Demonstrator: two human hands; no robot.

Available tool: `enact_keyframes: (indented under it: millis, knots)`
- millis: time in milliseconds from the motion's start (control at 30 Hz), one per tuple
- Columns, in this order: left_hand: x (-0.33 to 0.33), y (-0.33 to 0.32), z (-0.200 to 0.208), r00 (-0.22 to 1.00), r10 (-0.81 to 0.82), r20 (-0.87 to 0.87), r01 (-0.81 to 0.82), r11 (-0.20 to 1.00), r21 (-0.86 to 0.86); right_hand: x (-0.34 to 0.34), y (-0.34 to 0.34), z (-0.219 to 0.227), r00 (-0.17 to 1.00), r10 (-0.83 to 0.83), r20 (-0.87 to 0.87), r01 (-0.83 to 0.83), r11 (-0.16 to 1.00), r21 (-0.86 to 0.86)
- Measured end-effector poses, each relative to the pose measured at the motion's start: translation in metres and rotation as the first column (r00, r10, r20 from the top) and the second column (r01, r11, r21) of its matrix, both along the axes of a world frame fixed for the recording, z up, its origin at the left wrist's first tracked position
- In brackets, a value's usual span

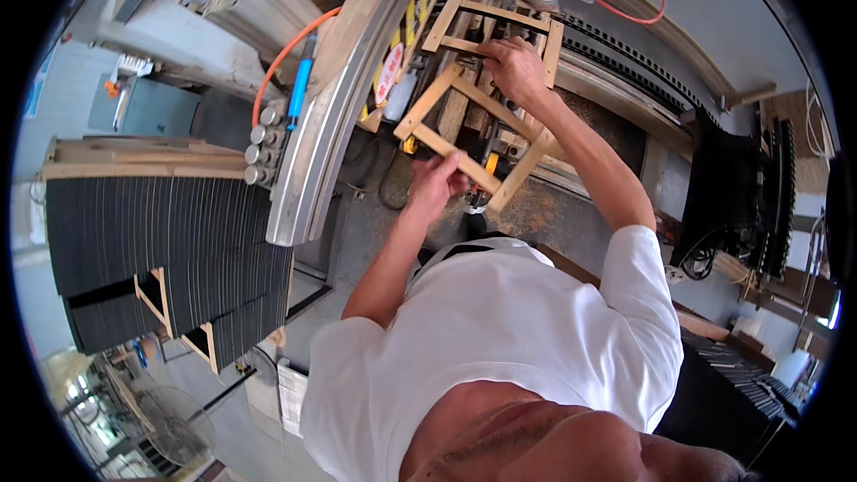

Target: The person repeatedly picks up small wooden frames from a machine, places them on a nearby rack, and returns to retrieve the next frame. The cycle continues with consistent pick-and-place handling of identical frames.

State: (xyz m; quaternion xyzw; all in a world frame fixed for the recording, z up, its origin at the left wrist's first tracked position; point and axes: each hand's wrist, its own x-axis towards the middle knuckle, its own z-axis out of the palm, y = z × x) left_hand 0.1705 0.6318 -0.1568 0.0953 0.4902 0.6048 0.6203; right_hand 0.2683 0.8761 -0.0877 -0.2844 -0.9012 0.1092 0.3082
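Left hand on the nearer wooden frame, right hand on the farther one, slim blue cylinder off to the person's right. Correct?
Not quite: the slim blue cylinder is off to the person's left, as the head view shows. The rest holds: left hand on the nearer wooden frame, right hand on the farther one.

Left fingers (451,162) and right fingers (494,50) hold wooden frames (520,170).

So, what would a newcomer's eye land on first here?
Probably two pale wooden frames at upper centre: the left hand grips the nearer frame, the right hand the farther frame. Next, the white T-shirt filling the lower middle, and the big black stack at left.
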Motion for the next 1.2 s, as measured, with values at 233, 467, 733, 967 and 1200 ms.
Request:
enact_keyframes:
  millis: [233,467,733,967,1200]
  knots:
    - [0.003,-0.12,0.014,0.986,0.163,0.029,-0.162,0.986,-0.05,-0.046,0.05,-0.034,0.957,-0.08,0.28,0.023,0.979,0.201]
    - [0.016,-0.169,0.005,0.915,0.386,0.114,-0.376,0.921,-0.099,-0.069,0.111,-0.02,0.883,-0.146,0.446,-0.037,0.926,0.375]
    - [0.013,-0.189,-0.023,0.793,0.586,0.168,-0.571,0.81,-0.132,-0.089,0.176,-0.026,0.834,-0.186,0.52,-0.007,0.938,0.347]
    - [0.006,-0.202,-0.049,0.66,0.739,0.136,-0.715,0.674,-0.185,-0.097,0.189,-0.033,0.832,-0.165,0.53,-0.018,0.946,0.323]
    - [0.007,-0.212,-0.079,0.597,0.796,0.097,-0.757,0.599,-0.259,-0.094,0.194,-0.032,0.845,-0.181,0.504,-0.027,0.926,0.378]
